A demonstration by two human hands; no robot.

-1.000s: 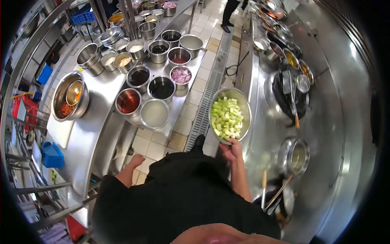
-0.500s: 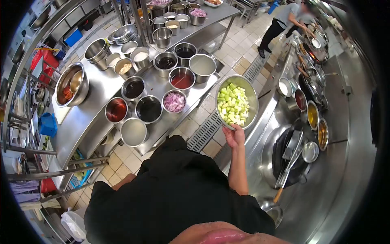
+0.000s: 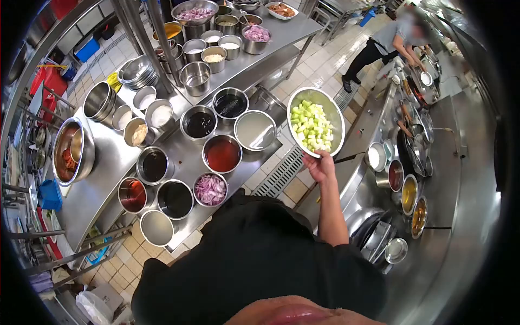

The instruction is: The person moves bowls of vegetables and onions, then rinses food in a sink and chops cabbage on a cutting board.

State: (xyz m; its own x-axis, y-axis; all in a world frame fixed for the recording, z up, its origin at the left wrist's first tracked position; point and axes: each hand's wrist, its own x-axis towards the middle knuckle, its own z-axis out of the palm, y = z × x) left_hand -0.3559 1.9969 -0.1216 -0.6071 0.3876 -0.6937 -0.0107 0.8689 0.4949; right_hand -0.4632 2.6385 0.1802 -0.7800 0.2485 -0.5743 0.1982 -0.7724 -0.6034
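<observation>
The metal bowl (image 3: 337, 142) of cut green pieces (image 3: 311, 127) is up in the air ahead of me and to my right, over the floor (image 3: 296, 187) between the pot-laden tabletop (image 3: 187, 154) and the cooking range (image 3: 436, 254). My right hand (image 3: 322, 167) has it by the near edge alone; the fingers' hold underneath is partly hidden. My left hand is out of sight, so I cannot tell whether it is wide, narrow or holding anything.

With the weight hanging beyond my fingers, I'd want a firm wrist, a level rim, and the bowl drawn nearer my body; a second hand under the far side would steady it. I'd carry it clear of the pot of cloudy liquid (image 3: 255, 130) and the sliced onions (image 3: 210, 189), and mind the other person (image 3: 387, 40) further along the range.
</observation>
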